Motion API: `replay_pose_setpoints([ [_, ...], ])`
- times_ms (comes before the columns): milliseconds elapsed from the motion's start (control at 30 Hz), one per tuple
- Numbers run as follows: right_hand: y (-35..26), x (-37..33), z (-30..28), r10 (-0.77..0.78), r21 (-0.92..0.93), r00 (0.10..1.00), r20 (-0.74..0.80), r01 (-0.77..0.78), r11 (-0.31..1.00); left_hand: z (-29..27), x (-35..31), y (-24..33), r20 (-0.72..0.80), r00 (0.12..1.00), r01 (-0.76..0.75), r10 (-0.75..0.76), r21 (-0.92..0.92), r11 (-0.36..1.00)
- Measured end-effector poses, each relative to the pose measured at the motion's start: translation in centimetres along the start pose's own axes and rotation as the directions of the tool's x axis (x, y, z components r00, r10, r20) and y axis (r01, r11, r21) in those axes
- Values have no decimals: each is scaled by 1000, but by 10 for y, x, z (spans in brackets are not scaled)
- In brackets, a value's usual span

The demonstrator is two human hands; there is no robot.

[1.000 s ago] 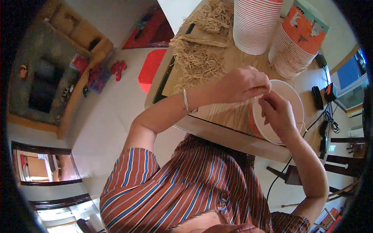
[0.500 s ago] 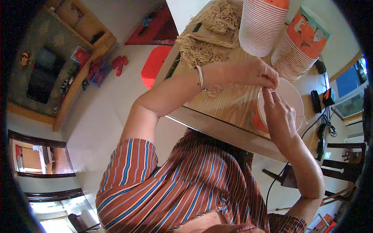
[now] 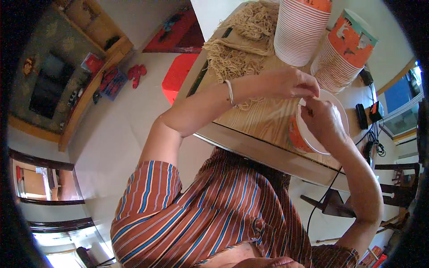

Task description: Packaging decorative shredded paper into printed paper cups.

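Observation:
Both my hands meet over the far rim of a paper tub point(image 3: 297, 136), white inside and orange outside, near the table's right end. My left hand point(image 3: 297, 85), with a pale bangle on its wrist, reaches in from the left, its fingers bent and pinched together. Against its fingertips, my right hand point(image 3: 325, 120) is curled closed over the tub's opening. Whatever lies between the fingers is too small or hidden to make out. A bundle of tan strings point(image 3: 232, 62) lies on the table beyond my left forearm, with loose ends showing past the wrist.
A tall stack of white-rimmed paper tubs point(image 3: 301, 33) stands at the back, with a second, orange-topped stack point(image 3: 342, 56) to its right. Black adapters point(image 3: 377, 110) and cables lie along the table's right side. A red stool point(image 3: 176, 76) stands left of the table.
My right hand has curled its fingers, which were stretched upward before, and its forearm has swung slightly to the right. My left hand stays almost in place.

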State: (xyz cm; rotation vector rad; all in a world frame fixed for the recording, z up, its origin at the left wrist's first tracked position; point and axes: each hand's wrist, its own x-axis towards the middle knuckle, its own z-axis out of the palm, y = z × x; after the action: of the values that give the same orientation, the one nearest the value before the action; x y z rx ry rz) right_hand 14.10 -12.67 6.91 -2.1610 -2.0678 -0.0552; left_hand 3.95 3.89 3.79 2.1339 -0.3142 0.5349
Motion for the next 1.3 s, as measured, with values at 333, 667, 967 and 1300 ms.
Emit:
replay_pose_setpoints([
  [333, 26, 2, -4, 109, 766, 759, 642, -637, -81, 21, -38, 27, -272, 914, -193, 301, 362, 912],
  [667, 18, -6, 2, 101, 754, 756, 647, -614, -234, 39, -38, 26, -277, 889, -231, 365, 416, 879],
  [967, 15, -11, 2, 126, 808, 801, 586, -565, -169, 50, -45, 30, -354, 928, -107, 121, 59, 993],
  [1300, 8, -14, 2, 232, 894, 868, 438, -448, -12, 66, -55, 40, -534, 803, 164, -263, -226, 960],
])
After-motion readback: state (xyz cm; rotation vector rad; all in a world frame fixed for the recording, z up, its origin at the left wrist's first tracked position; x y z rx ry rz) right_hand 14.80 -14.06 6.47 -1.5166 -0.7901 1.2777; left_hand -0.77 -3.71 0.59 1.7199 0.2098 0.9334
